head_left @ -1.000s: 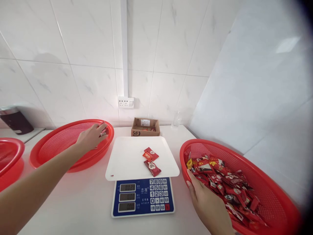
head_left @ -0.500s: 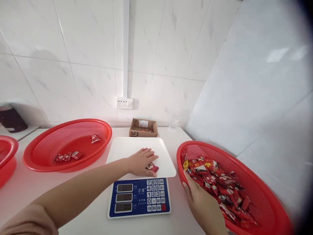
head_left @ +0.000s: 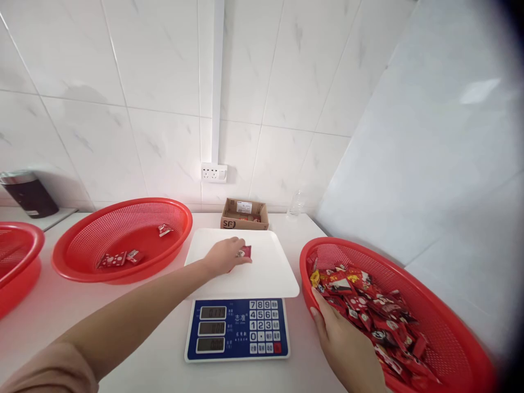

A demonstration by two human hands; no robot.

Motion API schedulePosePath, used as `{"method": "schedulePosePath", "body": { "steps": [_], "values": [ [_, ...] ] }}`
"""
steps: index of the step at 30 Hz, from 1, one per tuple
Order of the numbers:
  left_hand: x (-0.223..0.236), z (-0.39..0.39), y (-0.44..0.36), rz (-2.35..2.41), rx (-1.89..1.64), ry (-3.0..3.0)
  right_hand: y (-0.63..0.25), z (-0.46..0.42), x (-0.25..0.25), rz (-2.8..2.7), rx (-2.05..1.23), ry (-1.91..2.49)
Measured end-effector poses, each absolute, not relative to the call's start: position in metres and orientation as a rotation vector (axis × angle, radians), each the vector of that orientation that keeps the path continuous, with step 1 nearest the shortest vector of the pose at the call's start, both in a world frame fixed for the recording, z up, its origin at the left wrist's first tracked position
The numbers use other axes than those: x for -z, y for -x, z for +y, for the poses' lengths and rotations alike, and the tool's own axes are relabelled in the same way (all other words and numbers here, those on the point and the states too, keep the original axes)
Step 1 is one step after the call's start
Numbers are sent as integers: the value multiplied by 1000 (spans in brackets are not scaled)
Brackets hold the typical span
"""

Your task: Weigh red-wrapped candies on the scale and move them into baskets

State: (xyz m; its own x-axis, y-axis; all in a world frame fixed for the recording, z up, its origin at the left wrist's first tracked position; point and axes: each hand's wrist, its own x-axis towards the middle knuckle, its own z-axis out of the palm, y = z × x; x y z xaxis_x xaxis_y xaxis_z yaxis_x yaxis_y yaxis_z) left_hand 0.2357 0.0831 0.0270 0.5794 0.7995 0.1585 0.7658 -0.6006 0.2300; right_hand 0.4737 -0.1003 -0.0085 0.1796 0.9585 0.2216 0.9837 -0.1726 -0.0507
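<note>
My left hand (head_left: 224, 255) is over the white pan (head_left: 262, 278) of a digital scale, fingers curled round small red candy packets (head_left: 246, 251). One dark red packet shows past my fingertips; the others are mostly hidden under the hand. The scale's blue panel (head_left: 237, 330) with keys and displays faces me. On the right, my right hand (head_left: 347, 341) is closed on the near-left rim of a tilted red plastic basket (head_left: 458, 327). Many red wrapped candies (head_left: 380, 311) and a yellow one (head_left: 314, 278) fill its lower part.
Left of the scale stands another red basket (head_left: 123, 213) holding 3 packets. A third red basket (head_left: 20, 256) is cut by the left edge. Behind the scale are a small cardboard box (head_left: 244, 224) and a clear plastic bottle (head_left: 296, 204). A dark canister (head_left: 30, 196) stands far left.
My left hand went from the left basket to the scale pan, leaving a packet behind, then closed round the packets there and drew them leftward. My right hand stays on the basket rim.
</note>
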Motion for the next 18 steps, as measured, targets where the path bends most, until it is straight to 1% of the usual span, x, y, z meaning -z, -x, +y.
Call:
{"method": "schedulePosePath", "body": {
  "steps": [6, 11, 15, 17, 18],
  "values": [
    [-67, 91, -164, 1813, -642, -2370, -475, -101, 12, -1877, 214, 2239],
    [-88, 86, -94, 2125, -640, -2193, -473, -100, 9, -1862, 169, 2272],
    [-82, 77, -69, 2239, -521, -2114, -469, -100, 2, -1810, 68, 2254],
    [-65, 72, -66, 2228, -526, -2127, -470, -101, -5, -1771, -73, 2225],
    [-52, 69, -64, 2209, -607, -2124, -472, -101, -9, -1752, -168, 2196]
  ]
}}
